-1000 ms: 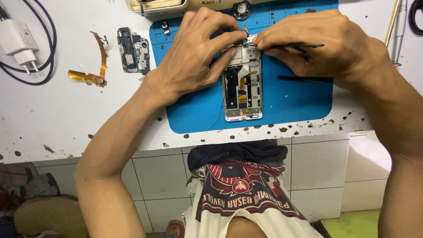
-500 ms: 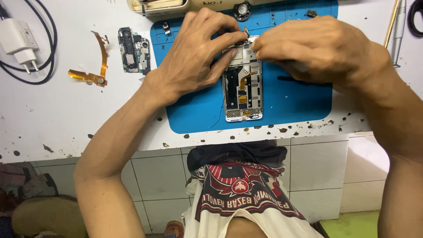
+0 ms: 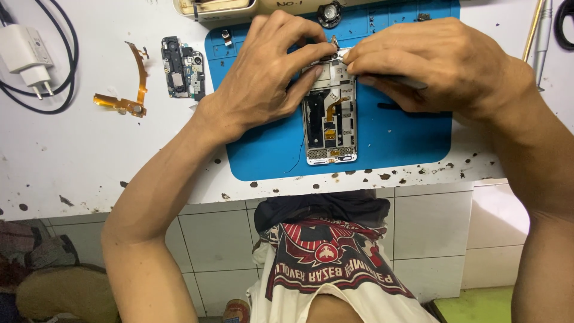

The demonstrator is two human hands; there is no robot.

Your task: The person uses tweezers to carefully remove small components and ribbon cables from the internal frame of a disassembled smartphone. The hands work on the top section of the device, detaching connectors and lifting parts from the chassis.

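Observation:
An opened phone frame with exposed parts and an orange flex cable lies on a blue work mat. My left hand rests on the phone's upper left side, fingers pressing its top edge. My right hand is closed over the phone's top right corner, fingertips pinching at a small part there; a dark thin tool shows beneath it. What the fingertips hold is hidden.
On the white table, left of the mat, lie a small circuit board, an orange flex cable and a white charger with black cord. A gold phone back sits at the top edge. Metal tools lie at right.
My right hand has shifted slightly left and curled tighter over the phone's top edge, covering the thin dark tool that showed before. My left hand has stayed put.

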